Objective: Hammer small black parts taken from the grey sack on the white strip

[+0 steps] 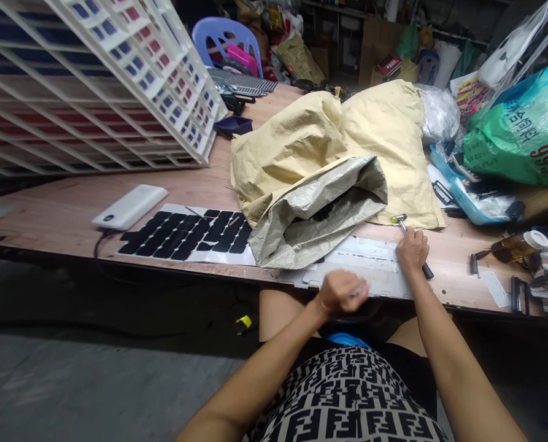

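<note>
My right hand (413, 250) is closed round a small hammer (403, 226) that lies close to the table. Its yellow-tipped head points away from me, and the black handle end sticks out below the hand. My left hand (342, 291) is closed over the table's front edge; whatever its fingers hold, if anything, is hidden. Between and behind the hands lies a pale grey plate (368, 252) with dark marks along it. Just beyond the plate, a yellow sack (292, 141) lies on its side, its grey-lined mouth facing me and its inside dark.
Black-patterned sheets (181, 235) and a white power bank (130, 207) lie to the left. A white plastic crate (163, 110) stands at the back left. On the right are a blue basket (480, 205), a green bag (517, 135) and a brown bottle (513, 247).
</note>
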Demonstrator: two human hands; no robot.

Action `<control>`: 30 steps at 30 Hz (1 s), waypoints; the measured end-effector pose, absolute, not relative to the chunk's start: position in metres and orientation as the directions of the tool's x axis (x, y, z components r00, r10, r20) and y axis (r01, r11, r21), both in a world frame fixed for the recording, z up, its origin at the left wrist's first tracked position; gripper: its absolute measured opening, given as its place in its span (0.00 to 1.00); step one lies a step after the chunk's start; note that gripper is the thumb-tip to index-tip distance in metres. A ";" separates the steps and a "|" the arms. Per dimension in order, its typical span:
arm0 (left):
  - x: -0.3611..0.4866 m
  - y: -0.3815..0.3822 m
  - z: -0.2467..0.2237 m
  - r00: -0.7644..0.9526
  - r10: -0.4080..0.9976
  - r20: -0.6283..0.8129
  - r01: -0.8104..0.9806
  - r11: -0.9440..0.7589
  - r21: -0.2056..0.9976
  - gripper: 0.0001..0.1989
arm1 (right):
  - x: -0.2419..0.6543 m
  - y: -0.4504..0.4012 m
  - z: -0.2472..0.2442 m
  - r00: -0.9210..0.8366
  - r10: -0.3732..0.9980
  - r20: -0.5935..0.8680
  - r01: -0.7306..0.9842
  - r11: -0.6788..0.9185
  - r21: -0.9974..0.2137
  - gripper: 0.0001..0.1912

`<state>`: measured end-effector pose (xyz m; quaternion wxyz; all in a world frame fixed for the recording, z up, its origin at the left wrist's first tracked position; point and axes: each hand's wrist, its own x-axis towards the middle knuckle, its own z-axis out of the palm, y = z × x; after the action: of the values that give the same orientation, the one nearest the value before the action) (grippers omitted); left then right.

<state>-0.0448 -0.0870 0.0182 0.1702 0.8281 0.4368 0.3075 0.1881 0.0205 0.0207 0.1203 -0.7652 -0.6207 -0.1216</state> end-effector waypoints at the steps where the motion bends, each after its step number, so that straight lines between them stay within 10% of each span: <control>1: -0.053 -0.067 0.030 0.265 0.901 0.343 0.709 -0.423 0.564 0.19 | 0.188 0.021 0.021 0.200 0.920 0.336 0.979 -0.201 -0.032 0.20; 9: -0.121 0.041 0.041 -0.355 0.934 -0.047 0.899 0.355 0.256 0.16 | 0.187 0.020 0.020 0.214 0.925 0.314 0.976 -0.211 -0.046 0.20; 17: -0.117 0.030 0.038 -0.287 0.956 -0.054 0.906 0.289 0.309 0.17 | 0.187 0.019 0.020 0.223 0.927 0.302 0.975 -0.219 -0.049 0.20; 25: -0.024 -0.013 0.034 0.327 0.899 0.290 0.736 -0.435 0.519 0.11 | 0.187 0.018 0.021 0.226 0.924 0.307 0.974 -0.219 -0.057 0.20; 30: -0.001 -0.001 0.003 0.284 0.933 0.223 0.628 -0.356 0.692 0.12 | 0.186 0.018 0.021 0.225 0.924 0.310 0.974 -0.219 -0.055 0.19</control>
<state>-0.0008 -0.0012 0.0028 0.2455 0.7626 0.5115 0.3107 0.1863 0.0180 0.0206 0.1193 -0.7736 -0.6133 -0.1055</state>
